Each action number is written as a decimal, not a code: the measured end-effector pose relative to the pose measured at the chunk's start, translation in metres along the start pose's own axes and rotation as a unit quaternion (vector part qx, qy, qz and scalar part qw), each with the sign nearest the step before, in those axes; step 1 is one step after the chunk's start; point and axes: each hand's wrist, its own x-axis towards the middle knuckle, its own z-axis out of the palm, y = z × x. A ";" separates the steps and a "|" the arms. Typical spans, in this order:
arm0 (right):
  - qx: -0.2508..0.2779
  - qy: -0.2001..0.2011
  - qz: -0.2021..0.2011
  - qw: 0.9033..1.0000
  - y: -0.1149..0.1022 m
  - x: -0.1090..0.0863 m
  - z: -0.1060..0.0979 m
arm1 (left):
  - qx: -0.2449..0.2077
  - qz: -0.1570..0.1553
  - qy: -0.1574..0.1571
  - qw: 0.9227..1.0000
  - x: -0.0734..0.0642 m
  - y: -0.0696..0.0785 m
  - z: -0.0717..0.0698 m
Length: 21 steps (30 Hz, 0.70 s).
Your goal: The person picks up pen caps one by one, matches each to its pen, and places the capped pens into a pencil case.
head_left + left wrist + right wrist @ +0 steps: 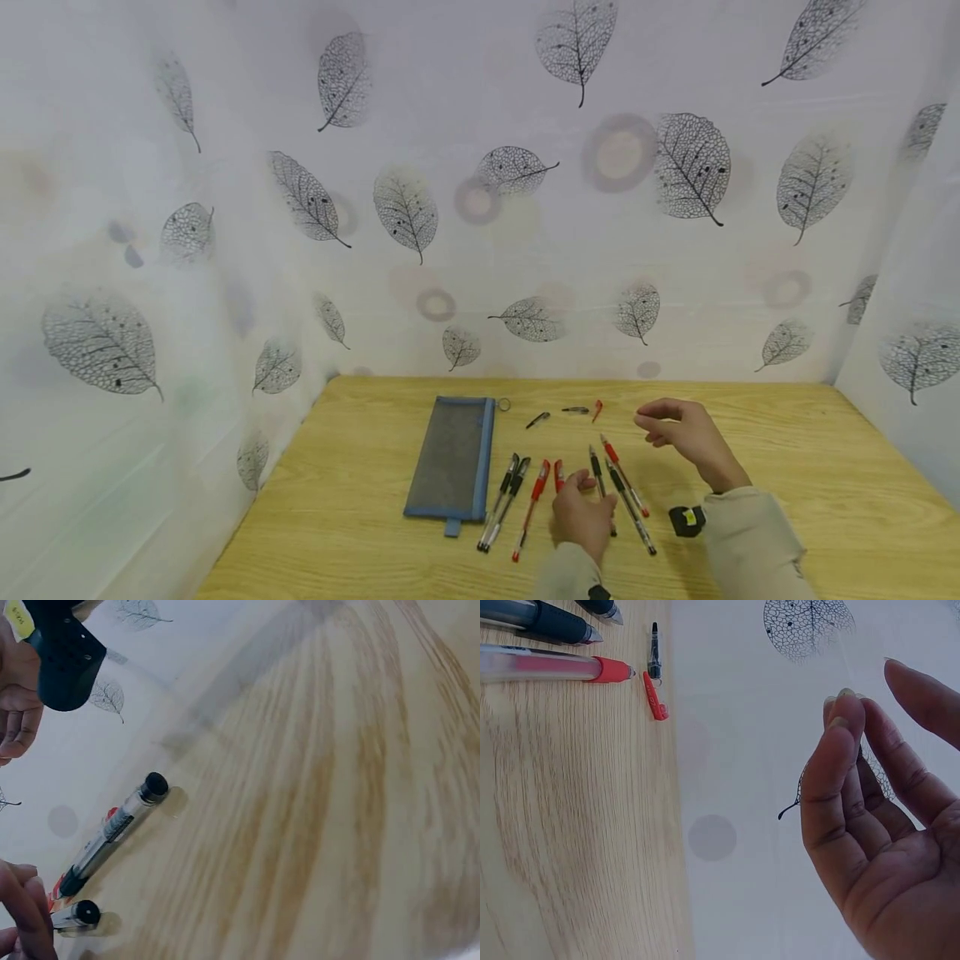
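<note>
My right hand (693, 442) is raised over the right side of the table, fingers loosely bent and holding nothing. In the right wrist view, its thumb stands apart from the bent fingers. My left hand (583, 517) is low among the pens, its fingers relaxed, partly covering a red pen (558, 473). Right of it lie an uncapped black pen (596, 462), another black pen (630, 507) and an uncapped red pen (624, 475). Behind these pens are a red cap (597, 411), a black cap (575, 409) and another black cap (537, 419).
A blue-edged mesh pouch (450, 458) lies flat at left, with a small ring (504, 404) by its far corner. Between pouch and left hand are two capped black pens (507, 493) and a capped red pen (534, 504). A leaf-patterned sheet (480, 250) borders the table (337, 533).
</note>
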 end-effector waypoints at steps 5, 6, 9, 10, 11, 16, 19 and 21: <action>0.002 -0.001 0.009 1.000 0.002 0.000 -0.001 | 0.003 0.002 0.007 1.000 0.000 -0.001 0.003; 0.001 0.000 0.009 1.000 0.002 0.000 -0.001 | 0.003 0.002 0.009 1.000 0.001 -0.001 0.004; 0.000 0.000 0.010 1.000 0.002 -0.001 -0.002 | 0.013 0.010 0.015 1.000 0.003 -0.003 0.004; 0.001 0.000 0.010 1.000 0.002 -0.001 -0.002 | 0.017 0.011 0.016 1.000 0.004 -0.003 0.005; 0.002 0.000 0.011 1.000 0.002 -0.001 -0.002 | 0.023 0.012 0.018 1.000 0.005 -0.004 0.005; 0.005 0.000 0.015 1.000 0.003 -0.001 -0.002 | 0.066 0.031 0.025 0.997 0.008 -0.006 0.008; 0.006 0.000 0.015 1.000 0.005 -0.001 -0.003 | 0.080 0.024 0.011 0.996 0.008 -0.005 0.007; 0.006 0.001 0.015 1.000 0.005 -0.001 -0.003 | 0.083 0.013 0.000 0.996 0.007 -0.003 0.006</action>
